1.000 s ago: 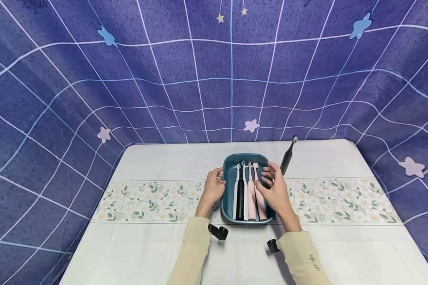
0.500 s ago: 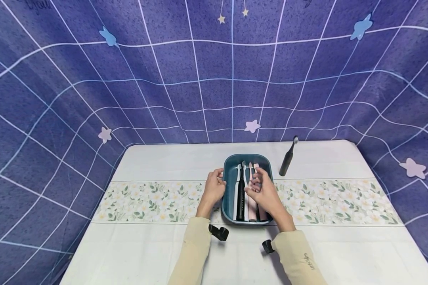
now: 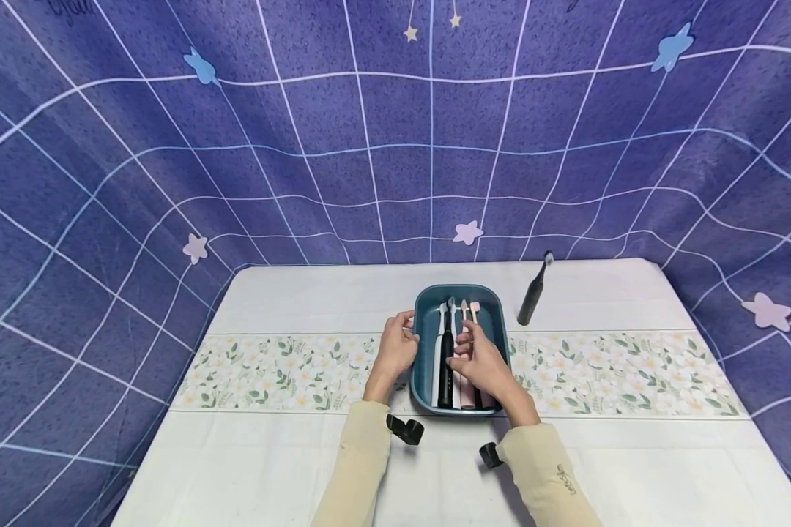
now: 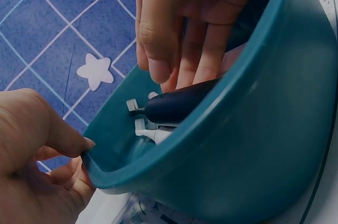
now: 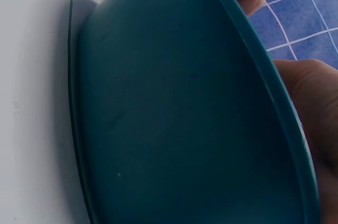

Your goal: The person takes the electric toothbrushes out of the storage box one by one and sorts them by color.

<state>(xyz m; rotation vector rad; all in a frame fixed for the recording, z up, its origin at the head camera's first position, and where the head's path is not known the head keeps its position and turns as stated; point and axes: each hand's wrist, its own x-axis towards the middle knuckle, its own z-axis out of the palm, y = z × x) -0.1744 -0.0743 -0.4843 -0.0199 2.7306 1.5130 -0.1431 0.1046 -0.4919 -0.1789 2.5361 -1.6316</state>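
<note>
A teal tray [image 3: 458, 288] stands mid-table, holding a white toothbrush [image 3: 438, 344], a black one [image 3: 445, 366] and two pink ones [image 3: 466, 311] side by side. My left hand [image 3: 395, 348] grips the tray's left rim, with the thumb [image 4: 63, 134] over the edge and the fingers outside the tray wall [image 4: 253, 145]. My right hand [image 3: 477, 359] reaches down into the tray over the pink brushes. Its fingertips [image 4: 182, 73] hang loosely just above the black toothbrush [image 4: 179, 102] and pinch nothing that I can see. The right wrist view is mostly filled by the tray's outer wall [image 5: 174, 118].
A dark toothbrush [image 3: 532, 294] lies alone on the white table [image 3: 316, 300], right of the tray near the back. A floral strip [image 3: 277, 369] crosses the cloth. A purple grid curtain [image 3: 395, 146] closes in the back and both sides.
My right hand moved left from the tray's right edge into the tray and lowered over the pink brushes. The left hand stayed on the rim.
</note>
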